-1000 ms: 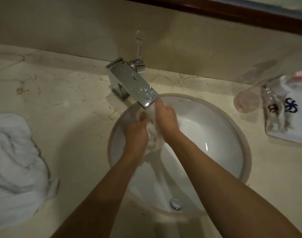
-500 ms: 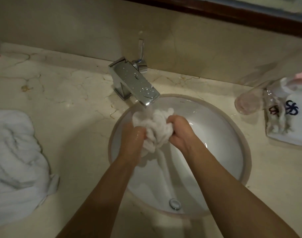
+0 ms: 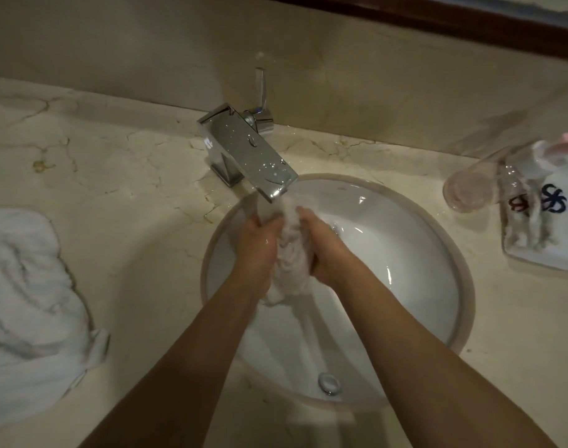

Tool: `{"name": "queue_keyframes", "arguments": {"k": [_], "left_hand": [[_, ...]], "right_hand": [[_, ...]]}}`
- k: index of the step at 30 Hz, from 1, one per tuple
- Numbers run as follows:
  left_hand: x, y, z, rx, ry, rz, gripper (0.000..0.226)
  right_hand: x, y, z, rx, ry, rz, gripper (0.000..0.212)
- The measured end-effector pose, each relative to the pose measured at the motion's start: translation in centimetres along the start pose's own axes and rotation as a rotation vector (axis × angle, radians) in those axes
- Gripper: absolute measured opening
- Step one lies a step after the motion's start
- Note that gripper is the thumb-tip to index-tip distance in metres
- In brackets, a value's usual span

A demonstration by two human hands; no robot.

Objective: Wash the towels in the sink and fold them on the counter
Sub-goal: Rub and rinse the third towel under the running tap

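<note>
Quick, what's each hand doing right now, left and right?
Left hand: gripping the small towel under the faucet.
Right hand: gripping the same towel.

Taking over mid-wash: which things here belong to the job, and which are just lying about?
Job: small towel held by left hand and right hand; sink; faucet; towel pile; counter.
Lying about: glass; tray.

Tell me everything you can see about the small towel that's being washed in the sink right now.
The small towel is white, looks like wet terry cloth, and is bunched into a crumpled wad. The left hand and right hand press it between them, fingers curled round it. It sits over the white sink, just below the chrome faucet spout. A loose end hangs down toward the bowl.
</note>
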State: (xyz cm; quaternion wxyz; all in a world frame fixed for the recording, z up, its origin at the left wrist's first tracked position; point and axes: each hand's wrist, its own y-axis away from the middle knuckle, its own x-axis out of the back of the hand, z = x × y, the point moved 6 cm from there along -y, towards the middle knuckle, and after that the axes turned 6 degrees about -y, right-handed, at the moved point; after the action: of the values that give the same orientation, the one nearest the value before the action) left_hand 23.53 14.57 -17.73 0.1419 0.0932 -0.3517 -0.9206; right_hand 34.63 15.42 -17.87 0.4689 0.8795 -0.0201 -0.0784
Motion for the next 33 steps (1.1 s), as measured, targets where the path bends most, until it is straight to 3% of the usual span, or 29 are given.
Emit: {"name": "queue_keyframes", "arguments": {"k": [1, 3, 4, 5, 6, 8, 10, 12, 15, 17, 19, 21, 23, 24, 27, 29, 31, 33], "left_hand": [[0.3, -0.1, -0.2, -0.027, -0.034, 0.048, 0.022], [0.1, -0.8, -0.3, -0.013, -0.044, 0.148, 0.024], [-0.4, -0.9, -0.9, 0.008, -0.020, 0.123, 0.029], [-0.3, -0.3, -1.6, 0.128, 0.099, 0.072, 0.033], [0.5, 0.0, -1.5, 0.118, -0.141, 0.195, 0.035], [1.3, 0.1, -1.2, 0.194, -0.077, 0.215, 0.034], [1.5, -1.1, -0.5, 0.140, -0.274, 0.031, 0.038], [3.3, -1.7, 0.3, -0.003, -0.354, 0.061, 0.043], [3.3, -2.2, 0.5, -0.087, -0.510, 0.161, 0.049], [3.2, -1.9, 0.2, 0.032, -0.422, 0.170, 0.043], [2.5, -1.7, 0.1, 0.063, -0.376, 0.178, 0.034], [0.7, -0.3, 1.0, -0.059, -0.343, 0.217, 0.020], [-0.8, 1.1, 1.5, -0.127, -0.207, 0.229, 0.007], [-1.0, 1.4, 1.3, -0.140, -0.159, 0.227, 0.008], [0.9, 0.1, -1.0, 0.032, -0.030, 0.228, 0.022], [2.2, -1.1, -2.5, 0.208, 0.130, 0.167, 0.043], [3.0, -1.8, -3.5, 0.321, 0.277, 0.081, 0.046], [3.1, -1.7, -4.1, 0.396, 0.253, -0.059, 0.055]], "right_hand": [[-0.1, -0.3, -0.8, 0.060, 0.027, 0.028, 0.032], [-0.8, -0.3, -2.4, 0.304, 0.341, 0.112, 0.028], [-1.8, 0.0, -2.8, 0.429, 0.495, 0.104, 0.029], [-2.7, 0.0, -2.7, 0.492, 0.592, 0.080, 0.031], [-3.4, -0.2, -2.6, 0.518, 0.639, 0.060, 0.032], [-3.7, -1.4, -2.7, 0.544, 0.682, 0.088, 0.028], [-3.0, -3.1, -2.9, 0.466, 0.608, 0.168, 0.031], [-1.9, -3.7, -3.0, 0.307, 0.346, 0.168, 0.034], [-1.5, -2.5, -2.1, 0.095, -0.003, -0.078, 0.035], [-1.0, -1.0, -1.3, 0.019, -0.134, -0.209, 0.048], [-0.5, -1.2, 0.1, 0.044, -0.130, -0.138, 0.045], [-0.1, -2.2, 0.7, 0.108, -0.061, 0.039, 0.040], [-0.1, -2.8, 0.6, 0.081, -0.061, 0.178, 0.048], [0.1, -3.1, 0.5, 0.010, -0.106, 0.172, 0.056], [0.9, -2.4, 0.2, -0.174, -0.009, -0.021, 0.067], [2.2, -1.4, 0.7, -0.226, 0.147, -0.146, 0.059], [2.9, -0.1, 1.8, -0.287, 0.184, -0.253, 0.053], [2.9, -0.3, 2.0, -0.226, 0.142, -0.259, 0.037]]}}
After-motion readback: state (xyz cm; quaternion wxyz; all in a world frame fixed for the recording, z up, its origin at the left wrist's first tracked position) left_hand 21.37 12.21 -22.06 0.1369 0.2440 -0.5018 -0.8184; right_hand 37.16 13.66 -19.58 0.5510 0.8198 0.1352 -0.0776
